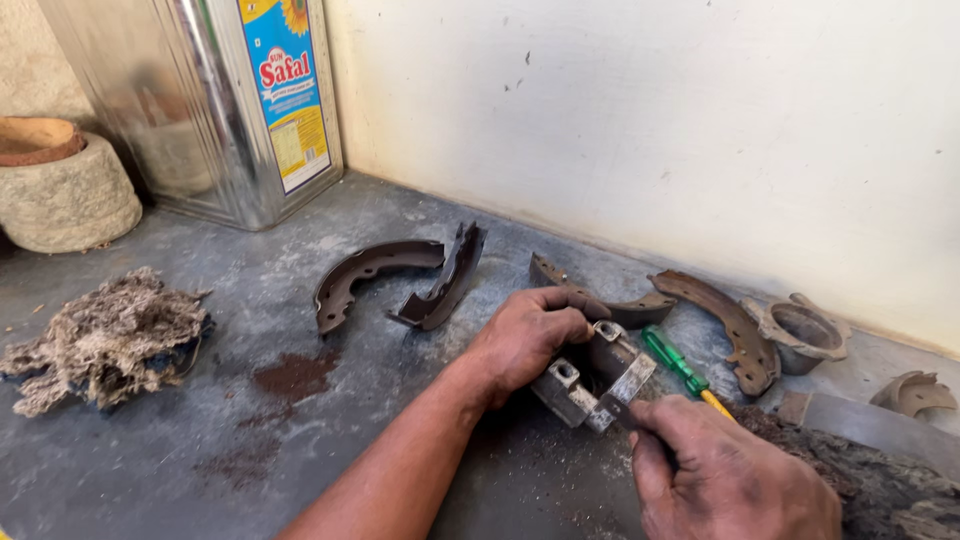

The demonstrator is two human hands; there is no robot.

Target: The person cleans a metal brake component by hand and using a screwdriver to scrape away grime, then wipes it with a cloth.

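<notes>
The right hand (725, 480) is lying nearest the camera at the lower right, its fingers closing round a thin dark tool whose tip is touching the metal block (595, 375); the tool itself is mostly hidden by the fingers. The left hand (525, 335) is reaching in from the lower middle, curling over the far side of that block and pinning it down on the grey surface (200, 440). The block is sitting between the two hands, tilted, with two round holes showing on its upper faces. Just beside it, a green and yellow screwdriver (680, 368) is lying on the surface. Further back, curved brake shoes are lying spread out: two dark ones (400, 275) to the left and two rustier ones (700, 305) to the right. A clump of fibrous waste (105, 335) is sitting at the left. A large shiny tin (200, 100) is standing against the pale wall (650, 120).
</notes>
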